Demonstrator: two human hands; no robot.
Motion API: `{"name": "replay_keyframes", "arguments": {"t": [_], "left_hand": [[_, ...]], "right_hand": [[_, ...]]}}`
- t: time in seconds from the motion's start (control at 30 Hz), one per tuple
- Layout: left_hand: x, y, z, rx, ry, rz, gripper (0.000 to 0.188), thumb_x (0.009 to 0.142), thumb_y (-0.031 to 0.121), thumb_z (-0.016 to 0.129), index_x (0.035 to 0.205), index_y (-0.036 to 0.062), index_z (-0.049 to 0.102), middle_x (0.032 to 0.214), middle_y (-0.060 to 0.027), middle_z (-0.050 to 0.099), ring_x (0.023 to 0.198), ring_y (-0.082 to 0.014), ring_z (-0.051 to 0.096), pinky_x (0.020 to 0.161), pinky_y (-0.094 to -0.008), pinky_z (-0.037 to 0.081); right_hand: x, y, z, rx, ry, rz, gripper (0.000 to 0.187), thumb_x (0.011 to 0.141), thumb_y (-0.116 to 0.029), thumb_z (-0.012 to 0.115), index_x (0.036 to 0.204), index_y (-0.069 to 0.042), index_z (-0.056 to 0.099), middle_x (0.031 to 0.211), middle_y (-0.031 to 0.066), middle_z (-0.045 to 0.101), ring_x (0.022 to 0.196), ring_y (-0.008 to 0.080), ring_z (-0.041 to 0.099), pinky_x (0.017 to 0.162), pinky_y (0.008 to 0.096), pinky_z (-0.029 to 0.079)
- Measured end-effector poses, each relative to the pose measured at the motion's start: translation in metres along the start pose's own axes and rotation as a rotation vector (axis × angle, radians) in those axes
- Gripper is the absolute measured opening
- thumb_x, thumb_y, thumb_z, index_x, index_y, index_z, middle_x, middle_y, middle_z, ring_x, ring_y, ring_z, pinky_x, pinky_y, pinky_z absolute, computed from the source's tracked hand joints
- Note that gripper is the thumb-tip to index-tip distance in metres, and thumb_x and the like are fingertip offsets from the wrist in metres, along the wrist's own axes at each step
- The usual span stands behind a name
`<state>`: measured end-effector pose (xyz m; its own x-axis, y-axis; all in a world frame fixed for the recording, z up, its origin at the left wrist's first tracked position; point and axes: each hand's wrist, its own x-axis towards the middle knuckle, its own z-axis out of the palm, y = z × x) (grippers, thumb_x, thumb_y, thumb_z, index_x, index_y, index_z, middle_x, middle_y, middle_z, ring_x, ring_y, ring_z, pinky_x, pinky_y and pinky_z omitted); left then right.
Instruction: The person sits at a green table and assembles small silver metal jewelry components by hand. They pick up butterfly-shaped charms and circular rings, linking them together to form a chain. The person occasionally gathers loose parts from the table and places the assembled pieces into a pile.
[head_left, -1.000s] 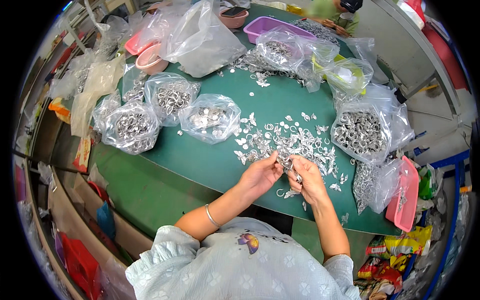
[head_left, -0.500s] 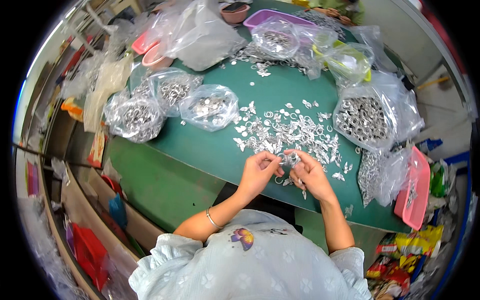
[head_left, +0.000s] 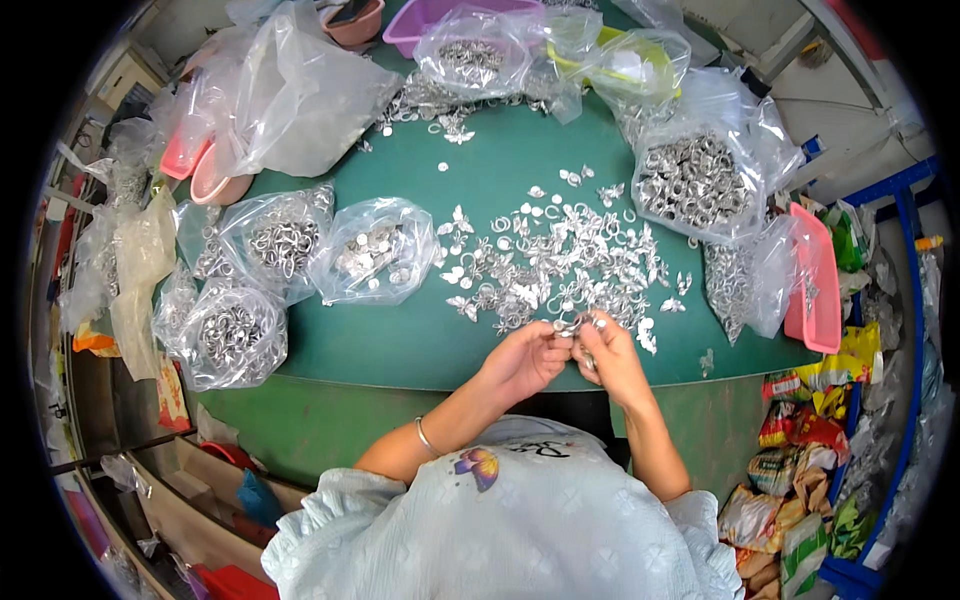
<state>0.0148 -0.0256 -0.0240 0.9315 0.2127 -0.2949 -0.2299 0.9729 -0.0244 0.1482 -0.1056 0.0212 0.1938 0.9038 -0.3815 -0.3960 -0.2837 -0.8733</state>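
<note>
Metal piece (head_left: 572, 326), small and silvery, sits between both hands just above the near edge of the green surface (head_left: 420, 345), at the near fringe of the loose pile (head_left: 555, 262). The left hand (head_left: 522, 358) has its fingers pinched together on it from one side, and the right hand (head_left: 610, 358) closes its fingers on the same piece from the other; whether it is one part or two being joined is too small to tell. Judging by how things lie, the work looks well short of done: the pile of rings and winged bits spread over the middle of the surface is broad and unsorted, with strays reaching toward the far edge. Toward the left edge lie three clear bags (head_left: 285, 242) holding metal parts, and a fuller bag (head_left: 695, 180) sits at the right side, just beside a pink tray (head_left: 818, 290) at the right edge; which of these take finished pieces I cannot tell. At the far edge stand a purple tub (head_left: 420, 15), more bags and a pink bowl (head_left: 215, 185). Snack wrappers (head_left: 810, 440) lie off the surface, low at the right.
</note>
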Motion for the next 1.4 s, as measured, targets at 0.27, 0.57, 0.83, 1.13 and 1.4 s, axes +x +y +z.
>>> {"name": "replay_keyframes", "arguments": {"t": [0.27,0.57,0.83,1.13,1.4], "left_hand": [[-0.009,0.014,0.022,1.079,0.07,0.591,0.015,0.083,0.003,0.055,0.097,0.0017,0.054,0.096,-0.0062,0.051,0.081,-0.0133,0.054,0.063,-0.0247,0.046],[-0.003,0.028,0.034,1.533,0.013,0.687,0.025,0.069,-0.004,0.067,0.092,0.0015,0.059,0.092,-0.0059,0.053,0.084,-0.0097,0.053,0.064,-0.0211,0.046],[0.006,0.007,0.031,1.485,0.204,0.927,0.024,0.066,-0.003,0.07,0.087,0.0009,0.058,0.089,-0.0074,0.055,0.069,-0.0126,0.055,0.061,-0.0231,0.047],[0.011,0.001,0.032,0.744,0.228,0.537,0.014,0.081,-0.003,0.056,0.095,-0.001,0.053,0.092,-0.0072,0.057,0.082,-0.012,0.056,0.075,-0.0256,0.046],[0.012,-0.004,0.03,1.068,0.106,0.772,0.019,0.076,-0.012,0.056,0.089,0.0002,0.05,0.1,-0.009,0.047,0.093,-0.013,0.05,0.079,-0.0256,0.045]], "right_hand": [[0.002,0.009,0.015,-0.042,0.195,-0.049,0.033,0.092,-0.034,0.043,0.079,-0.004,0.047,0.057,-0.0001,0.046,0.04,0.0024,0.034,0.034,0.0174,0.022],[0.007,0.003,-0.005,-0.123,0.012,0.051,0.031,0.093,-0.033,0.043,0.08,-0.005,0.05,0.061,-0.0019,0.049,0.046,0.0012,0.04,0.037,0.0163,0.026],[0.017,0.004,-0.007,-0.061,0.053,-0.054,0.02,0.093,-0.027,0.044,0.094,-0.006,0.044,0.058,-0.001,0.045,0.041,0.0019,0.033,0.035,0.017,0.022],[0.019,-0.002,-0.009,0.158,0.021,-0.04,0.019,0.09,-0.018,0.05,0.104,-0.005,0.047,0.056,-0.0027,0.044,0.042,0.0014,0.034,0.036,0.0168,0.023],[0.015,0.001,-0.023,-0.183,0.034,-0.146,0.021,0.089,-0.019,0.051,0.103,-0.004,0.048,0.055,-0.0034,0.042,0.042,0.0014,0.033,0.036,0.0171,0.023]]}}
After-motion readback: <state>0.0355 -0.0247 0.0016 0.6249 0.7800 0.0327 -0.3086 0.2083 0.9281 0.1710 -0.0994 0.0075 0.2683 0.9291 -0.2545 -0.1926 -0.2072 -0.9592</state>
